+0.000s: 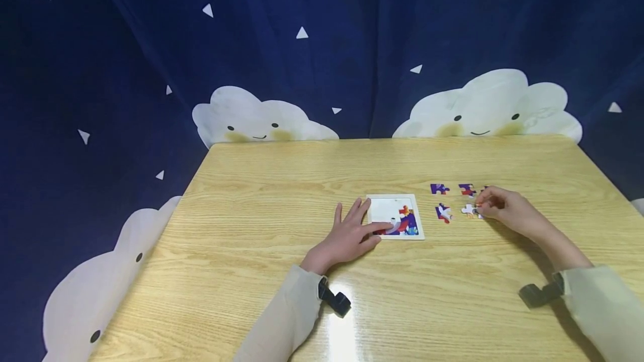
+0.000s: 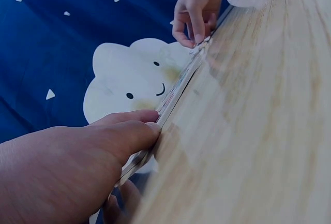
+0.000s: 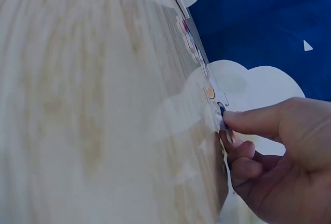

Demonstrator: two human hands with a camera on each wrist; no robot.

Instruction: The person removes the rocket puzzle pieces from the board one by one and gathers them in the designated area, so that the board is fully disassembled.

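Note:
My left hand (image 1: 349, 237) rests with spread fingers on the left side of a white-framed puzzle tray (image 1: 420, 218). Its index finger lies across the lower part, touching the joined puzzle pieces (image 1: 410, 223) in the bottom right of the tray. To the right of the tray, my right hand (image 1: 513, 214) pinches a puzzle piece (image 3: 223, 111) between thumb and fingers, low over the table. Fingers hide most of this piece in the head view. Just left of those fingertips lies a pale loose piece (image 1: 469, 210).
More loose pieces lie right of the tray: a purple one (image 1: 439, 189), a purple and red one (image 1: 466, 189), a red and white one (image 1: 444, 213), and another partly behind the right hand. Behind the wooden table (image 1: 282, 183) hangs a blue curtain (image 1: 352, 32) with clouds.

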